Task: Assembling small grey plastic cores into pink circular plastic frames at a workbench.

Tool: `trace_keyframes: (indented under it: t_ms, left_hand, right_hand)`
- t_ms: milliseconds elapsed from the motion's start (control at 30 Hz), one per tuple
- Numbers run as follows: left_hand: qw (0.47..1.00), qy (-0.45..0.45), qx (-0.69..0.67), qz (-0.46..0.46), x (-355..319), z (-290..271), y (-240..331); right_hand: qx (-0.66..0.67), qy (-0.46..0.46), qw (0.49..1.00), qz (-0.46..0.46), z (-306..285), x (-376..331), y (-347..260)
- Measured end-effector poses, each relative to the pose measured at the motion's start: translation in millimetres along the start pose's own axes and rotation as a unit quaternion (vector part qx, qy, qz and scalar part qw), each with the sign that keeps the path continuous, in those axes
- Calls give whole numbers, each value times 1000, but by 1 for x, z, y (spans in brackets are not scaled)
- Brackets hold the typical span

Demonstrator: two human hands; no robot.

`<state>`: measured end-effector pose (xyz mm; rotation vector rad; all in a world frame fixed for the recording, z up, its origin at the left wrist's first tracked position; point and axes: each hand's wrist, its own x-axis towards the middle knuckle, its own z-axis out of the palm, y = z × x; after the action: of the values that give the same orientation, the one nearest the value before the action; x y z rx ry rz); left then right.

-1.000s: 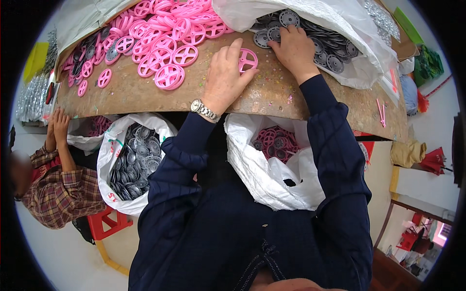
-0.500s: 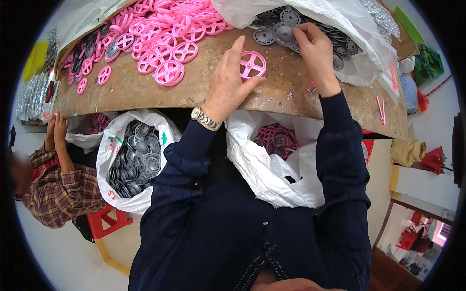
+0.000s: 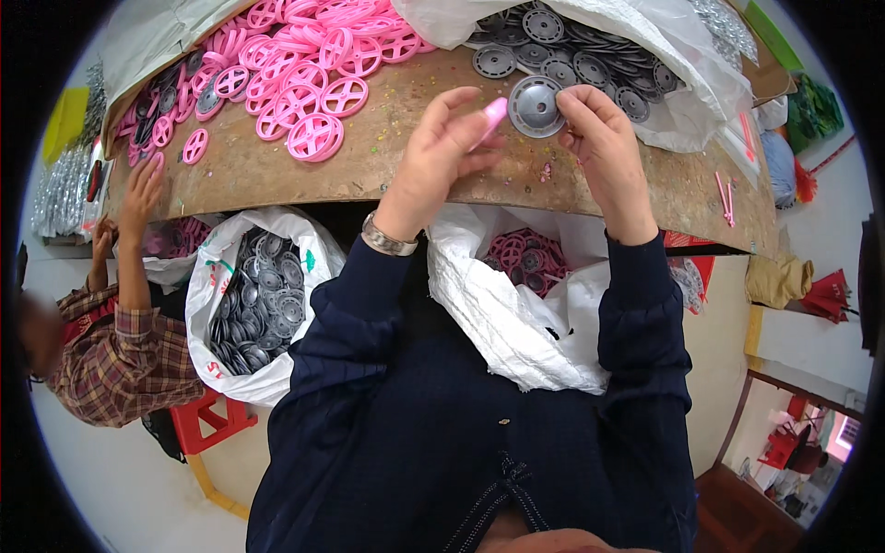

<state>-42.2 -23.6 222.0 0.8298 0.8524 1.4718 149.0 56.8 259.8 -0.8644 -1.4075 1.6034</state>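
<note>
Your left hand [image 3: 441, 152] holds a pink plastic spoked wheel [image 3: 493, 117] edge-on, its grip clamped on the rim between thumb and fingertips, so only a thin sliver of pink shows. Your right hand [image 3: 604, 147] has its grip closed on a grey round plastic disc [image 3: 536, 106], thumb and forefinger pinching its right edge and the flat face turned toward you. The pink wheel and the grey disc meet just above the brown worn wooden bench [image 3: 387, 170], the wheel's tip touching the disc's left edge. A silver metal wristwatch [image 3: 387, 241] sits on your left wrist, and dark blue sleeves cover both forearms.

On the bench to the far left lies a heap of pink spoked wheels [image 3: 313, 64], a few mixed with grey ones near the edge. Behind your right hand, a white plastic sack [image 3: 682, 101] lies open on the bench with more grey discs [image 3: 562, 51] spilling from it. Below the bench edge, between your arms, an open white woven bag [image 3: 516, 313] holds joined pink and grey wheels. To your left, another white bag [image 3: 263, 304] is full of grey discs. A person in a plaid shirt [image 3: 111, 350] sits at the left, one hand [image 3: 138, 184] raised to the bench edge, above a red plastic stool [image 3: 207, 424].
</note>
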Motion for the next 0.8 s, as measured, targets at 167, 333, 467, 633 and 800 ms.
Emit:
trace_keyframes:
  t_ms: [167, 333, 467, 633, 800]
  left_hand:
    - [968, -99, -214, -89, -3, 3, 6]
    - [967, -101, -212, -93, -7, 13, 0]
    - [971, -93, -205, -77, -10, 17, -2]
    - [994, -60, -82, -50, -14, 16, -2]
    - [999, -44, -20, -21, -19, 19, -4]
  right_hand:
    - [-73, 40, 994, -65, 9, -10, 5]
    - [-27, 40, 993, -110, 32, -18, 16]
    - [-23, 49, 992, -116, 36, -22, 23]
    - [-35, 67, 990, -119, 36, -26, 24]
    - [-64, 83, 986, -131, 37, -28, 28]
